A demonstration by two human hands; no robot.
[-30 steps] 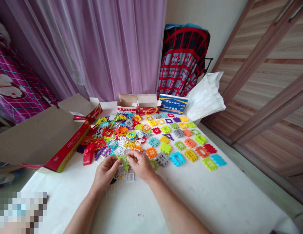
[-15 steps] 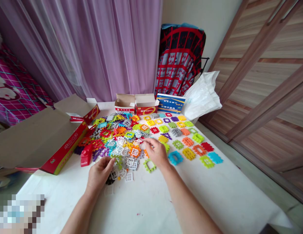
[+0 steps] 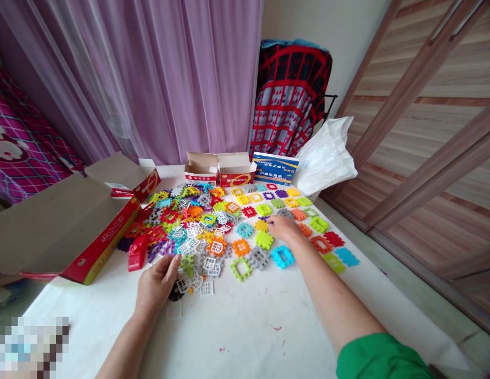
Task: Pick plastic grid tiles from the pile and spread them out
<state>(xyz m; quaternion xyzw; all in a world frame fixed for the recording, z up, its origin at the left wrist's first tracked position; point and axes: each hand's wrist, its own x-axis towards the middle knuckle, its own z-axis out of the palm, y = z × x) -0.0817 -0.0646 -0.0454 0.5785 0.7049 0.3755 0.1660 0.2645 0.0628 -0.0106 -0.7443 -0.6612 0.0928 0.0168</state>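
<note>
My left hand (image 3: 160, 281) is closed at the front left edge of a heap of colourful plastic pieces (image 3: 193, 210), beside white window-shaped pieces (image 3: 207, 287). Whatever its fingers hold cannot be made out. Among the pieces laid out in rows on the right, my right hand (image 3: 283, 229) has its fingers pressed together at a yellow piece (image 3: 261, 226) and a purple one; what it holds is hidden. Nearer to me lie a lime frame piece (image 3: 241, 269), a grey piece (image 3: 259, 258) and a blue piece (image 3: 283, 257).
A large open red box (image 3: 106, 242) lies at the left, with a red plastic object (image 3: 138, 252) beside it. Small open boxes (image 3: 236, 177), a blue box (image 3: 275, 169) and a white bag (image 3: 327, 158) stand along the back of the white-covered table (image 3: 245, 337).
My right hand has moved right and slightly away from me, from the heap's edge to the laid-out rows, uncovering pieces beneath it. My left hand has stayed nearly in place.
</note>
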